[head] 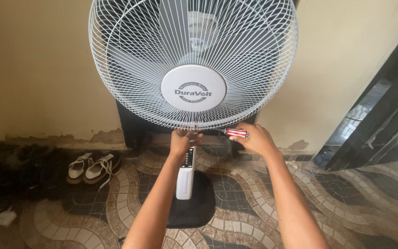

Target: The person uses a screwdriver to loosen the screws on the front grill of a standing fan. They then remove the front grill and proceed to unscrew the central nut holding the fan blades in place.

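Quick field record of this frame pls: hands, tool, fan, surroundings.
left hand: at the bottom rim of the fan's wire guard, fingers at the clip area
right hand: holds a screwdriver, red-and-white striped handle, tip pointing toward the guard's bottom centre
fan: white pedestal fan, grey blades, guard on, round centre badge
stand: white control column on a black round base
floor: patterned tiles
nearby: pair of white lace-up shoes by the left wall
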